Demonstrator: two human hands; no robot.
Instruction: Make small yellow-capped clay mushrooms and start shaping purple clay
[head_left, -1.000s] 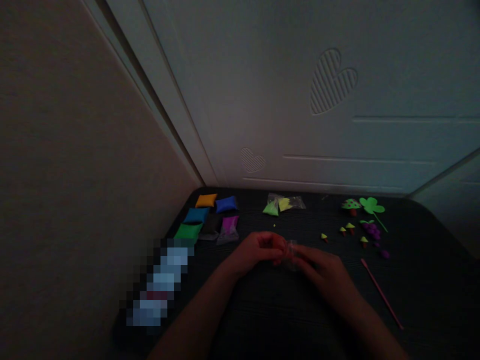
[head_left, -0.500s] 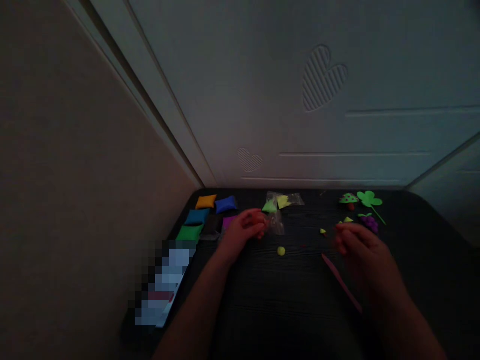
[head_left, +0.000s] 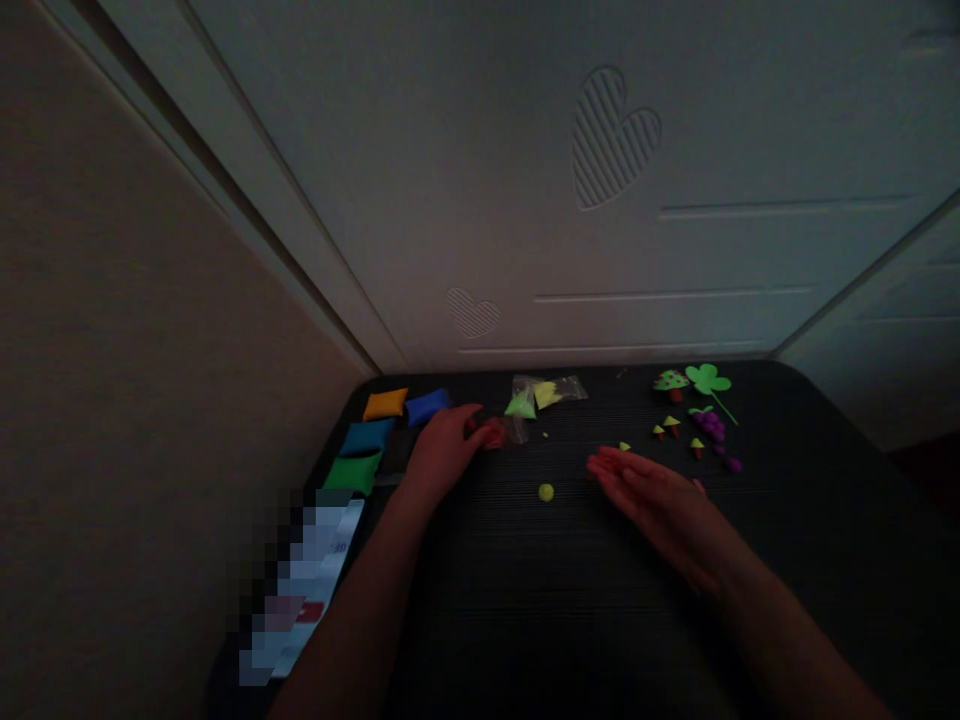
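My left hand is open, thumb and index finger apart, right beside a red clay packet with a clear bag end. The packet lies against the thumb; its exact contact is hard to see in the dim light. My right hand is open too, its fingers stretched out together and pointing left, with nothing visible in it. A yellow clay ball sits on the dark table between the hands. Just behind the right fingers shows a small yellow cap. A pink tool is mostly hidden under the right hand.
Orange, blue, teal and green packets lie left, above a phone. At right are small mushrooms, a larger mushroom, a green clover and purple grapes. A wall panel borders the back.
My left fingers have spread beside the red packet. My right hand has moved left and straightened its bent fingers, uncovering small mushrooms and hiding most of the pink tool. The view has shifted slightly.
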